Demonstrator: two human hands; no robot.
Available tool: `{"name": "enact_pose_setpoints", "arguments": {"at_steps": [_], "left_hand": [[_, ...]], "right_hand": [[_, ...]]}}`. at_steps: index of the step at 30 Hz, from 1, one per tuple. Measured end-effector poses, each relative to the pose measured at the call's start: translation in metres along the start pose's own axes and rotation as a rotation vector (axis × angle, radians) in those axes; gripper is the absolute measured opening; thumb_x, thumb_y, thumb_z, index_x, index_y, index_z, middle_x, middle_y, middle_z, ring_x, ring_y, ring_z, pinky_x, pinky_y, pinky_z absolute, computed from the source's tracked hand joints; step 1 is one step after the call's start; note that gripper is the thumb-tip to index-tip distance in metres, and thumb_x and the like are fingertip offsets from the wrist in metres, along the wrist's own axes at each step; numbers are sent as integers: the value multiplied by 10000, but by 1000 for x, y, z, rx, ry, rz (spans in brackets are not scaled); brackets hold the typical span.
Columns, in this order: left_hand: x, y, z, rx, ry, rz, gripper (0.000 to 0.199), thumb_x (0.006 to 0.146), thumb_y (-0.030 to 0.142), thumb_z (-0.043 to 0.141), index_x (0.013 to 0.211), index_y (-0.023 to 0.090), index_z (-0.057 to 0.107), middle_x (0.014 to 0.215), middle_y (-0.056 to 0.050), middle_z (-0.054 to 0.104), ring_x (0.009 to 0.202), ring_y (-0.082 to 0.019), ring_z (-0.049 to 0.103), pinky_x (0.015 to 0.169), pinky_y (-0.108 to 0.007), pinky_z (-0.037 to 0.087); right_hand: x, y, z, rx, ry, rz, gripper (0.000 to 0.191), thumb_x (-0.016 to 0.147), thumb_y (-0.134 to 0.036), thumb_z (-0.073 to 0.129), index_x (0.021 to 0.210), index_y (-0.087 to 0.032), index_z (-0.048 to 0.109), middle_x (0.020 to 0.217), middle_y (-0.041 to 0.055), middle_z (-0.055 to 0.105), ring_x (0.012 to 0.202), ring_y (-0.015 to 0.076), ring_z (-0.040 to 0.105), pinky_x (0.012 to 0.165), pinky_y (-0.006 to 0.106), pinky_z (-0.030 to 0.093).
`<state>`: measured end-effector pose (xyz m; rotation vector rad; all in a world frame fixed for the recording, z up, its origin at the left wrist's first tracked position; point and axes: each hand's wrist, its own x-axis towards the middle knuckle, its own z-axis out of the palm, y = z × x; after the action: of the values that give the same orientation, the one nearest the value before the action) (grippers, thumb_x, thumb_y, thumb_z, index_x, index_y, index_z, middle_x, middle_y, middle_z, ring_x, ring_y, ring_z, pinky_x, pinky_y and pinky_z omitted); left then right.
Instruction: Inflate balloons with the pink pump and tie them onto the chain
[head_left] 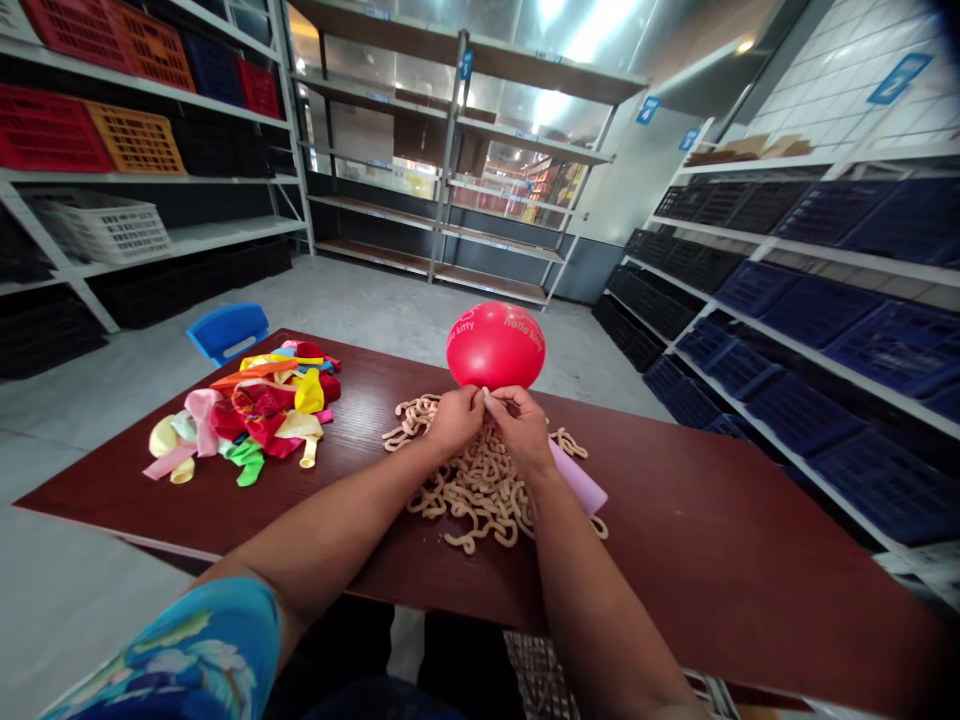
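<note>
An inflated red balloon [496,346] with "hello kitty" print stands up just beyond my hands. My left hand [459,418] is closed in a pinch at the balloon's near end. My right hand [519,420] pinches the same spot from the other side, fingertips nearly touching the left ones. Something small and pale shows between them, probably the balloon's neck. Beneath both hands lies a pile of tan, curly strands [480,485]. A light purple cylinder [578,480] rests beside my right wrist, partly hidden by it.
Uninflated balloons in many colours [259,405] are heaped on the left of the dark red table [705,500]. A blue chair [228,331] stands behind the table's left end. Shelves with crates [810,395] line the right side, others the left and back.
</note>
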<state>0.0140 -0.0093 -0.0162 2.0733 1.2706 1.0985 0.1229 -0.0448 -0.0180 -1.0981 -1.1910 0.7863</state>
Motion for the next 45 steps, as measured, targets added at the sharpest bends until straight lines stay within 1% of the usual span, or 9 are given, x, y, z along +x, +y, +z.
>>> {"name": "enact_pose_setpoints", "arguments": {"at_steps": [4,7,11,15,19,24,31,40,45], "left_hand": [[-2,0,-1,88,-12,68,291,865,267,372,673,161,563,644,-62,592,574,-142,504,581,-247,321],[-3,0,0,54,-16,82,276,863,263,384,678,163,562,645,-60,592,581,-140,513,587,-238,337],[-3,2,2,-207,-67,-26,320,867,346,391,642,170,536,545,-19,553,512,-116,504,541,-212,357],[-3,5,1,-525,-223,-123,335,860,407,385,664,170,518,486,17,526,390,-93,464,437,-202,362],[-4,8,-2,-665,-295,-154,281,842,370,440,676,157,517,499,25,536,368,-78,465,397,-191,371],[0,2,-4,-682,-302,-227,238,845,337,447,691,160,490,489,37,533,362,-63,463,394,-174,362],[2,-2,-3,-737,-324,-269,244,836,368,457,700,168,489,457,49,474,324,-51,394,359,-171,306],[4,-2,-11,-637,-359,-331,277,828,357,470,645,152,508,449,37,470,324,-49,390,337,-165,295],[5,0,-15,-591,-387,-327,280,848,323,442,645,145,518,444,36,480,320,-46,393,339,-160,307]], "right_hand": [[-1,-3,-2,-74,0,85,258,682,-431,630,729,-189,555,580,-35,553,506,96,471,506,238,398],[-1,-4,-1,-175,30,74,256,705,-439,589,690,-192,524,524,-43,511,468,91,442,463,231,377],[0,-2,4,-200,152,78,220,727,-415,539,705,-209,464,512,-50,506,435,93,447,422,228,372],[-1,0,7,-55,149,118,211,753,-424,504,762,-235,409,464,-77,484,356,107,437,371,249,362],[-2,-2,7,-6,127,108,215,751,-422,513,767,-237,405,459,-86,478,339,96,418,365,241,347],[-2,-8,1,21,40,82,228,768,-436,497,735,-211,486,487,-64,497,396,92,452,407,226,355],[4,2,-12,-236,169,-58,296,693,-461,592,791,-183,617,654,1,607,545,109,517,521,239,410],[6,8,-14,-202,62,-87,273,676,-433,618,808,-197,647,811,27,636,691,130,564,598,256,449],[4,8,-11,-130,-5,-35,286,684,-437,617,840,-197,627,746,18,632,673,132,571,605,267,463]]}}
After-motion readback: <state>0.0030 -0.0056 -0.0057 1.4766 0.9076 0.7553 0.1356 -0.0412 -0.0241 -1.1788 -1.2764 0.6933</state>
